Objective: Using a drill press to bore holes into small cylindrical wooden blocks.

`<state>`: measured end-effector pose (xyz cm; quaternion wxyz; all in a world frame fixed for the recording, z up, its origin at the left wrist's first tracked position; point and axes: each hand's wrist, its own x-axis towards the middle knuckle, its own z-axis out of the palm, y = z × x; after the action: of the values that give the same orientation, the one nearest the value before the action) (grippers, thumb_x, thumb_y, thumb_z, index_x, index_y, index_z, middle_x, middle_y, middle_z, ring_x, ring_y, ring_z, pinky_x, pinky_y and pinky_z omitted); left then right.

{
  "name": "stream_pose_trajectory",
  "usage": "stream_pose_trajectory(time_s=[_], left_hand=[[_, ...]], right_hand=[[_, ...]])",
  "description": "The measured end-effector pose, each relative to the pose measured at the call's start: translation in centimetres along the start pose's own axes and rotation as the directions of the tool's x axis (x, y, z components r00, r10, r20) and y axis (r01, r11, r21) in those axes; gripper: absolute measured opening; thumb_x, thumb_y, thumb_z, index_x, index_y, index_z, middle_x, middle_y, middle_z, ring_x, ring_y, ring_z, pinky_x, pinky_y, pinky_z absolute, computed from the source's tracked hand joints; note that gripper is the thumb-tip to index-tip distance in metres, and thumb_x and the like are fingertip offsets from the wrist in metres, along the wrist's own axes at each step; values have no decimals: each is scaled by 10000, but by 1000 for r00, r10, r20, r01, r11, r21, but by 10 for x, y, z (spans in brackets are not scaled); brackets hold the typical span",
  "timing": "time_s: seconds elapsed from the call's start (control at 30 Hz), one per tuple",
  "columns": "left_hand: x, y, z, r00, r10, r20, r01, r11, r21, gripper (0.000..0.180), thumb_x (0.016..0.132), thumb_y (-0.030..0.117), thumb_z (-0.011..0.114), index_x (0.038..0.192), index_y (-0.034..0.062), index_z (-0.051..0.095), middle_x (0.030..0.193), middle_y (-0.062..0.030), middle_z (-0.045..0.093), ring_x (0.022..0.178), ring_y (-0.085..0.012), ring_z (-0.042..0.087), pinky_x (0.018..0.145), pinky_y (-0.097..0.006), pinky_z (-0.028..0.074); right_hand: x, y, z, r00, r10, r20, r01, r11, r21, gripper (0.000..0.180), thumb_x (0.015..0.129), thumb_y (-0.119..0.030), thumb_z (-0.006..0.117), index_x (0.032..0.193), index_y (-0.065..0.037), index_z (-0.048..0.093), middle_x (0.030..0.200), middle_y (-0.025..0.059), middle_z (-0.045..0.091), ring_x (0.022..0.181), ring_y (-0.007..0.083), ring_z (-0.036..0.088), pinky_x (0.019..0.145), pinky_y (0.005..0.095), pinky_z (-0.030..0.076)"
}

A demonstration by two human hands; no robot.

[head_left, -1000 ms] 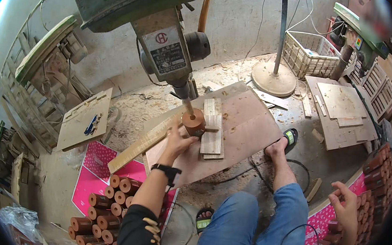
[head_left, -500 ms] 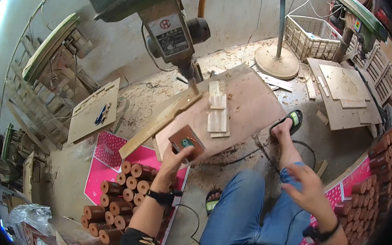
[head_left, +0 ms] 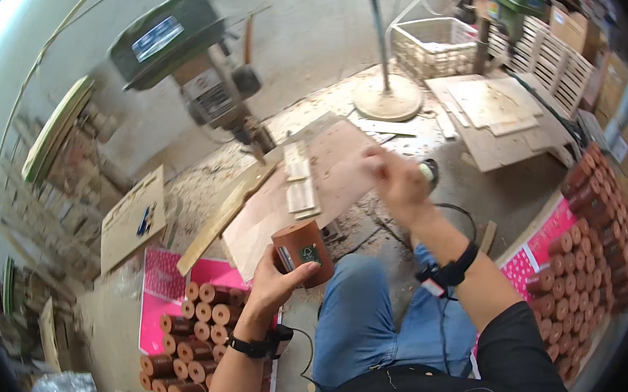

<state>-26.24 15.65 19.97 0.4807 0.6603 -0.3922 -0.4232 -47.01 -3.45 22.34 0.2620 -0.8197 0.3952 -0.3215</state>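
Note:
My left hand (head_left: 277,279) is wrapped around a brown wooden cylinder (head_left: 296,241), thumb across its side. A green label shows by the thumb, and a flat end of the cylinder faces up. Out over the far right part of the pinkish board (head_left: 345,150), my right hand (head_left: 400,185) is raised. Its fingers look curled but are smeared by motion, so whether they hold anything cannot be told. On the board, ahead of the cylinder, sits a pale wooden jig of strips (head_left: 300,183). The drill press (head_left: 214,96) stands behind it.
Several brown cylinders (head_left: 203,329) are stacked on a pink sheet (head_left: 153,317) at lower left. A bigger stack (head_left: 574,281) rises at right. Wood shavings cover the floor around the press. A black cable (head_left: 464,210) crosses the floor, and a plastic crate (head_left: 433,52) stands at the back.
My right hand has swung forward and left from beside my knee to over the board. The cylinder in my left hand has turned, showing more of its side. The whole view has shifted.

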Motion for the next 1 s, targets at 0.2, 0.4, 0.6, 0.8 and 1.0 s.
stream_pose_trajectory(time_s=[0.2, 0.4, 0.6, 0.8, 1.0], left_hand=[[14, 20, 51, 990, 35, 139, -29, 998, -49, 552, 827, 332, 745, 1197, -29, 552, 1010, -51, 636, 833, -111, 588, 667, -243, 451], [1, 43, 97, 862, 368, 349, -462, 854, 239, 562, 827, 216, 750, 1286, -12, 520, 1084, -118, 627, 969, -173, 611, 836, -327, 506], [-3, 21, 176, 669, 441, 598, -662, 720, 210, 764, 785, 58, 803, 1430, 42, 394, 1190, -140, 581, 1020, -196, 587, 827, -304, 513], [0, 11, 181, 661, 301, 687, -667, 654, 356, 665, 889, 187, 737, 1447, 48, 403, 1290, -197, 542, 1035, -248, 574, 899, -363, 476], [21, -16, 129, 833, 6, 553, -288, 859, 424, 575, 925, 147, 688, 1408, -33, 433, 1049, -141, 662, 930, -196, 614, 807, -317, 517]], right_hand=[[-31, 29, -3, 858, -309, -409, 135, 906, -401, 469, 847, -237, 667, 1286, -90, 595, 1298, 145, 541, 1201, 359, 511, 979, 491, 419], [-85, 60, -42, 939, -198, -280, 117, 953, -281, 339, 823, -423, 645, 981, -134, 727, 666, 139, 613, 626, 335, 604, 738, 540, 461], [-163, 44, -103, 985, 59, 162, -66, 997, 42, 917, 633, -531, 778, 1382, -92, 482, 1167, 232, 538, 1175, 444, 488, 975, 509, 420], [-302, 113, -185, 846, 298, -442, -385, 915, -118, 727, 620, -360, 824, 1227, -80, 538, 1080, 176, 559, 1042, 370, 550, 871, 451, 474], [-436, 178, -216, 341, 608, -717, -910, 405, -89, 775, 679, -375, 818, 1336, -132, 486, 1198, 156, 483, 1090, 335, 561, 871, 462, 503]])
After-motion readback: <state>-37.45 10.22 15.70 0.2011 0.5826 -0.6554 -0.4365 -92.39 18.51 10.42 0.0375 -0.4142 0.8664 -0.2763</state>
